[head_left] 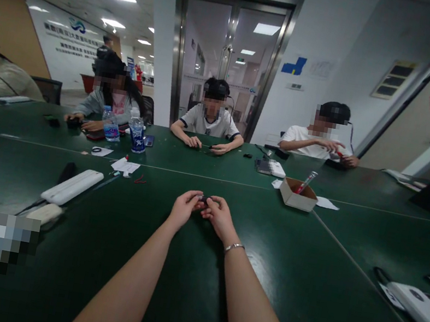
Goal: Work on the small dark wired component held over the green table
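Left hand and right hand meet over the middle of the dark green counter, the fingers of both pinched narrow on a small dark object too small to make out. A white oblong device lies toward the left edge and an open cardboard box beyond to the right. Water bottles stand near the far edge, where other people sit.
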{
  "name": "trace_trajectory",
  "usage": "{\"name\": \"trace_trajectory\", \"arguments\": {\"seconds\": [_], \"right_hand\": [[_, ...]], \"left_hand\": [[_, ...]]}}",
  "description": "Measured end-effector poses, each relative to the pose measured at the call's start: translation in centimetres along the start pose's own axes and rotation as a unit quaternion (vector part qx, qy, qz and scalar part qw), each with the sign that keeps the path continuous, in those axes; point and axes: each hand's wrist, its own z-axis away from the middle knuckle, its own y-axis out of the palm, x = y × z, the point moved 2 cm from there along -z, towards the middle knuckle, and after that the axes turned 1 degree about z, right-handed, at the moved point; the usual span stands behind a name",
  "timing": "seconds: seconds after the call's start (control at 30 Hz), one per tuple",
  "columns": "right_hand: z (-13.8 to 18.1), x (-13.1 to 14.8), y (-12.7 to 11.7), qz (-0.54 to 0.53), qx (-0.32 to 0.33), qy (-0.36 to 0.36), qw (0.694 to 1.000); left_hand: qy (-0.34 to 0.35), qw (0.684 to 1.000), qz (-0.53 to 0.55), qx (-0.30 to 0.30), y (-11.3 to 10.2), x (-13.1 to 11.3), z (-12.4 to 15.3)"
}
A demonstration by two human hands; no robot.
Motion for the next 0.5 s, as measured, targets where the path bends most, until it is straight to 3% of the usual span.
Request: {"name": "trace_trajectory", "arguments": {"seconds": [0.17, 0.33, 0.5], "right_hand": [[0.3, 0.2, 0.3, 0.038, 0.016, -0.012, 0.999], [0.4, 0.4, 0.4, 0.074, 0.018, -0.042, 0.996], [0.3, 0.4, 0.3, 0.106, 0.012, -0.074, 0.992]], "left_hand": [[0.011, 0.993, -0.12, -0.006, -1.3, -0.4, 0.3], [0.013, 0.959, -0.283, -0.03, -1.9, -0.8, 0.7], [-0.003, 0.954, -0.3, -0.029, -1.9, -1.0, 0.8]]}}
